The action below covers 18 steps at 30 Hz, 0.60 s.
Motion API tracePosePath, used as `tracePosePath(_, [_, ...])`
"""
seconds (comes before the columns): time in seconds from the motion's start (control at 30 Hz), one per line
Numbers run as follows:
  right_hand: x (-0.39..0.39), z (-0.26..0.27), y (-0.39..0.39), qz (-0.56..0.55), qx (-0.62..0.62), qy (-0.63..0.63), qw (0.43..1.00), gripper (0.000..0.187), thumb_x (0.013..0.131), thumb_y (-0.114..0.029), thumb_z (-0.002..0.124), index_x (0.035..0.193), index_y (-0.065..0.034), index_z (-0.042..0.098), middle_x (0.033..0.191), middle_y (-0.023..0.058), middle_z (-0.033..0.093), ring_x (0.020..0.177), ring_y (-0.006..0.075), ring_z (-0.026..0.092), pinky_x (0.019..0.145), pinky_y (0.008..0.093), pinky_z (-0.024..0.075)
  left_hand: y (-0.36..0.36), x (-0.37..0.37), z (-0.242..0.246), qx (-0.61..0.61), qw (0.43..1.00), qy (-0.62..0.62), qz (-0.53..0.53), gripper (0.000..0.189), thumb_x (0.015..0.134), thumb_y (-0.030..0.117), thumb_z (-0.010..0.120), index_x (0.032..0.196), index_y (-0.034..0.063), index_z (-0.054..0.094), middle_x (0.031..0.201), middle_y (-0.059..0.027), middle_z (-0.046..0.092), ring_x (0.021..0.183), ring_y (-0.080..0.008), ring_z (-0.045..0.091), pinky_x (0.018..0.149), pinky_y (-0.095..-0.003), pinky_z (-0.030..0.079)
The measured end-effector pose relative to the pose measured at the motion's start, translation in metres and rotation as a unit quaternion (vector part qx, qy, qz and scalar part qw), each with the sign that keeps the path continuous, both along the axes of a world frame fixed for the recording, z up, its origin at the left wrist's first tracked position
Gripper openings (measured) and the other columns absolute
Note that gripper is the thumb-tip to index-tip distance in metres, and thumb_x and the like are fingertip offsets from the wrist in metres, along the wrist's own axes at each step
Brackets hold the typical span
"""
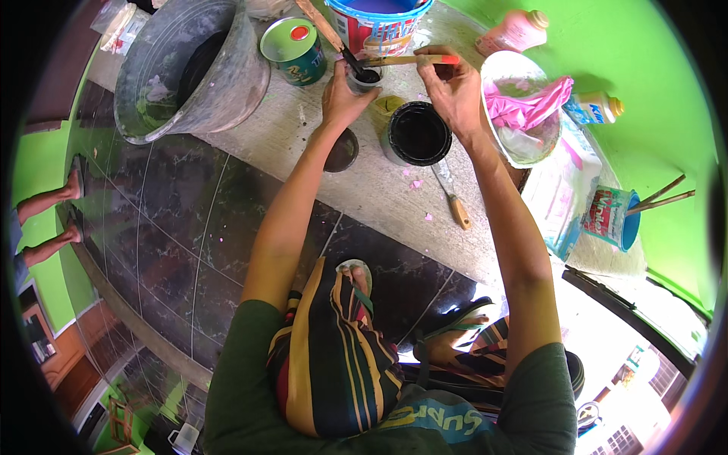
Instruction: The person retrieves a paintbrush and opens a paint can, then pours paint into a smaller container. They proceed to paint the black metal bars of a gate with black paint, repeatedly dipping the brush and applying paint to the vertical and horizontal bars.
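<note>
My left hand (345, 96) is closed around a small clear plastic cup (364, 82) with black paint in it. A wooden stick (323, 24) with a blackened end leans into this cup. In my right hand (455, 91) is a thin wooden-handled tool (409, 59), red at its end; its darkened tip is at the cup, and its exact kind is unclear. Just below stands an open can of black paint (420, 134). Beside the can lies a putty knife (453, 193) with a wooden handle. A dark round lid (342, 151) is partly behind my left forearm.
A large grey tub (250, 85) and a green can (293, 51) stand at the left. A blue-rimmed paint bucket (378, 25) is behind the cup. At the right are a white basin (495, 114) with pink cloth, bottles and a bucket with sticks (611, 219). Another person's feet (74, 187) show far left.
</note>
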State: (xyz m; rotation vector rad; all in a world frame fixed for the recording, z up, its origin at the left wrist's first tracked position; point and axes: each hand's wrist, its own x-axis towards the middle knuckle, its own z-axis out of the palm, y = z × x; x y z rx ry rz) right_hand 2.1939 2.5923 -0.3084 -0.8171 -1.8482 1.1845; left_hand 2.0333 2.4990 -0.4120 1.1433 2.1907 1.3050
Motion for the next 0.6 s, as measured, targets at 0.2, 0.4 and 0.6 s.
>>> tracePosePath(0.2, [0.014, 0.010, -0.010, 0.060, 0.113, -0.087, 0.988, 0.021, 0.075, -0.015, 0.068, 0.093, -0.0062, 0.070, 0.079, 0.0112, 0.069, 0.053, 0.0141, 0.057, 0.055, 0.0267, 0.0474, 0.000, -0.003, -0.001, 0.040, 0.999, -0.021, -0.011, 0.070, 0.068, 0.035, 0.082, 0.121, 0.0050, 0.049, 0.116, -0.0163, 0.062, 0.110, -0.0285, 0.059, 0.091, -0.0387, 0.045])
tracePosePath(0.4, [0.025, 0.022, -0.005, 0.058, 0.159, -0.081, 0.982, 0.020, 0.078, -0.018, 0.069, 0.094, -0.0047, 0.070, 0.076, 0.0096, 0.070, 0.054, 0.0124, 0.058, 0.054, 0.0267, 0.0468, 0.002, -0.009, -0.007, 0.033, 0.999, 0.010, -0.015, 0.070, 0.068, 0.032, 0.083, 0.122, 0.0043, 0.050, 0.116, -0.0151, 0.061, 0.110, -0.0263, 0.058, 0.090, -0.0376, 0.046])
tracePosePath(0.6, [0.008, -0.005, 0.010, -0.030, -0.065, 0.027, 0.997, 0.028, 0.088, -0.025, 0.067, 0.093, 0.0028, 0.066, 0.069, 0.0102, 0.068, 0.059, 0.0091, 0.062, 0.054, 0.0254, 0.0496, 0.009, -0.011, -0.010, 0.068, 0.993, -0.096, -0.018, 0.071, 0.063, 0.026, 0.084, 0.123, 0.0048, 0.053, 0.110, -0.0116, 0.060, 0.103, -0.0253, 0.058, 0.090, -0.0368, 0.046])
